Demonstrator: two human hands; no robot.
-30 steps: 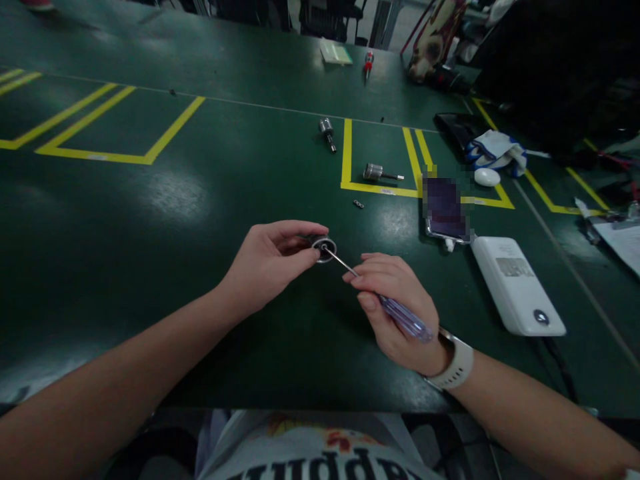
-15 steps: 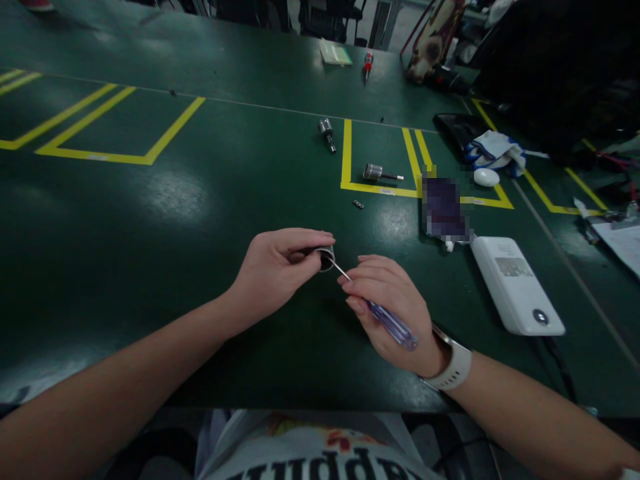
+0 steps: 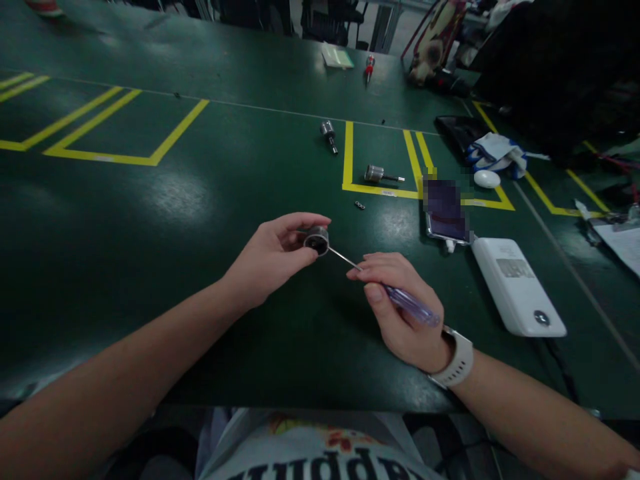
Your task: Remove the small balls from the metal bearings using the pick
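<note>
Between its thumb and fingers my left hand (image 3: 273, 257) pinches a round, hollow metal cup-shaped part (image 3: 324, 235), its dark opening turned towards me. My right hand (image 3: 405, 313) grips a screwdriver (image 3: 413, 307) with a translucent purple handle. Its thin shaft points up-left, and the tip meets the right rim of the cup; whether it reaches inside I cannot tell. Beyond the hands lie two metal cups with narrow shanks, one shanked cup (image 3: 374, 174) inside yellow tape and another shanked cup (image 3: 327, 130) left of it. A small dark metal piece (image 3: 360, 205) lies nearer.
To the right are a phone (image 3: 447, 210), a white power bank (image 3: 517, 287) with a cable, a white oval object (image 3: 487, 179) and a blue-white cloth (image 3: 497, 150). A red screwdriver (image 3: 369, 67) and a pale green booklet (image 3: 337, 56) lie at the far side.
The metal cup has tilted and moved slightly up-left in my left hand. My right hand has shifted right, and the screwdriver tip has moved from inside the opening to its rim.
</note>
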